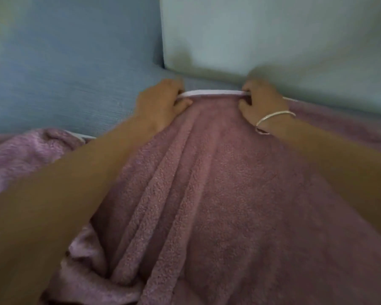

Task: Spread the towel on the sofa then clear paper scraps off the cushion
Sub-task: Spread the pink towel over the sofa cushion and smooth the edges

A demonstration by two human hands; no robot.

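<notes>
My left hand (161, 102) and right hand (260, 104) pinch towel (207, 183) white hem, pulling toward sofa (64, 73) back edge to flatten folds.

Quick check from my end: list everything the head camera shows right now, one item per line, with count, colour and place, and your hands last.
towel: one, pink-purple with a white trim edge, draped over the seat, bunched in folds at lower left
sofa: one, blue fabric, left and behind the towel
cushion: one, pale blue-green, upright at upper right
bracelet: one, silver, on the right wrist
paper scraps: none visible
left hand: gripping the towel's white edge, centre left
right hand: gripping the same edge, centre right
</notes>
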